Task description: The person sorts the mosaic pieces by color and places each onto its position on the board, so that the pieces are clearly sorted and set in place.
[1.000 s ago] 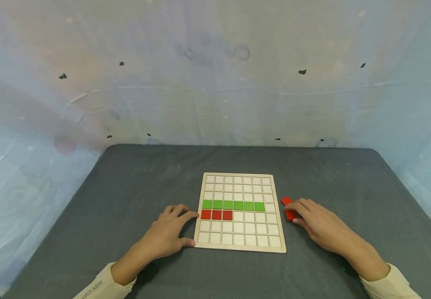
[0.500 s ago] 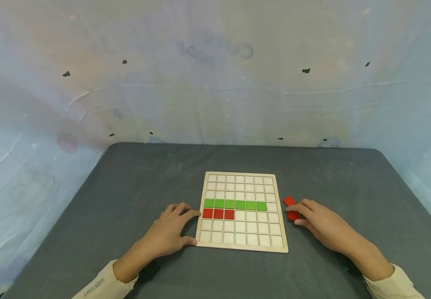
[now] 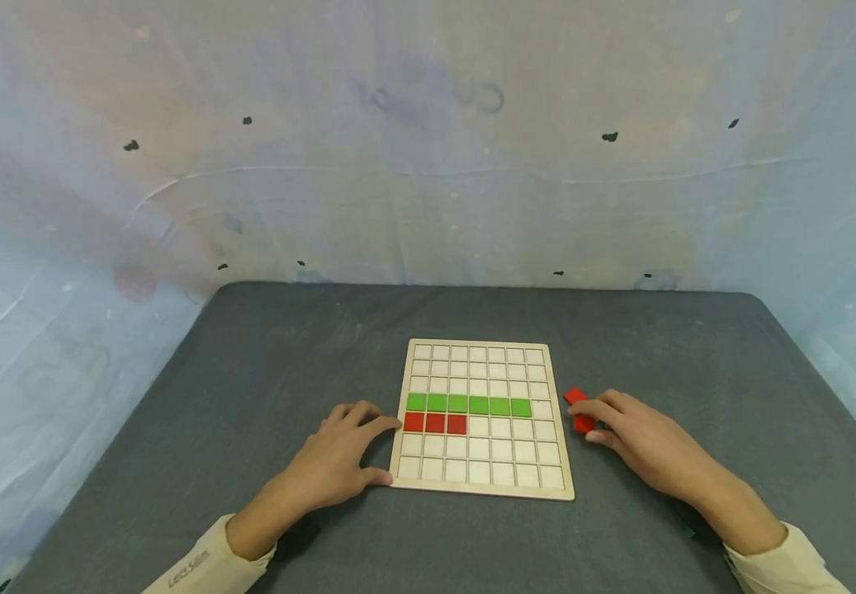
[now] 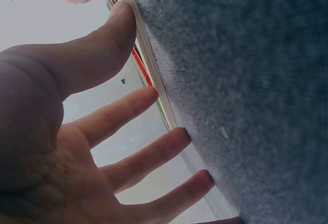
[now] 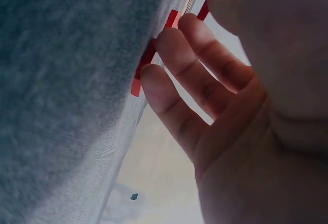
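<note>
A pale wooden grid board [image 3: 483, 495] lies on the dark table, with a row of green tiles [image 3: 479, 405] and three red tiles [image 3: 435, 422] in the row below. At the board's left edge, the thumb and index fingertip of my left hand [image 3: 334, 462] touch its side, the other fingers spread and relaxed. Right of the board, my right hand [image 3: 643, 445] pinches a red tile [image 5: 204, 12] between thumb and index finger. Loose red tiles [image 3: 574, 396] lie under and beside its fingertips; in the right wrist view the other fingers are close against these loose tiles [image 5: 148, 59].
The dark cloth-covered table [image 3: 309, 330] reaches back to a pale patterned curtain [image 3: 428, 165]. A small dark green thing [image 3: 688, 530] shows near the right forearm.
The head view has shifted slightly. Both hands keep nearly the same places, the left at the board's edge and the right at the red tiles.
</note>
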A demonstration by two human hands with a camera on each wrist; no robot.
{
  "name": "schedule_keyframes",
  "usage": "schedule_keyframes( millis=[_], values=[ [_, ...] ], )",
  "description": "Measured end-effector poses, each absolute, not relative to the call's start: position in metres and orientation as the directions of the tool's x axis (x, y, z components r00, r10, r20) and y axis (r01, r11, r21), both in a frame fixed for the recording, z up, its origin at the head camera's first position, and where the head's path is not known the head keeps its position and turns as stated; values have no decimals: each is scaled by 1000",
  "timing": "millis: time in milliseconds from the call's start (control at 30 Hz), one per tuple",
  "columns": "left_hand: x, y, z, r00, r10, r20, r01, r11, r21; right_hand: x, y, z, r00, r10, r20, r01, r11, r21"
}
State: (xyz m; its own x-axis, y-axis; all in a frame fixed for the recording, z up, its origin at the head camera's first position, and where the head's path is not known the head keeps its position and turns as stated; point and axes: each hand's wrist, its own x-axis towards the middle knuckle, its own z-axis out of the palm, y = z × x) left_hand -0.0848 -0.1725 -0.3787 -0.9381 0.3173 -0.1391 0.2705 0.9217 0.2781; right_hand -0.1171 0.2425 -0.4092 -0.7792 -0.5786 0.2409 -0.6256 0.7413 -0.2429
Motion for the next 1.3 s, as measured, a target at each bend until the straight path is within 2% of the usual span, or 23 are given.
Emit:
schedule_keyframes(
  millis=[1300],
  values=[
    [-85,-171,-379,-939,313,-145,264,923,280,-118,238,-408,-784,-592,187,-620,753,-219]
  ],
)
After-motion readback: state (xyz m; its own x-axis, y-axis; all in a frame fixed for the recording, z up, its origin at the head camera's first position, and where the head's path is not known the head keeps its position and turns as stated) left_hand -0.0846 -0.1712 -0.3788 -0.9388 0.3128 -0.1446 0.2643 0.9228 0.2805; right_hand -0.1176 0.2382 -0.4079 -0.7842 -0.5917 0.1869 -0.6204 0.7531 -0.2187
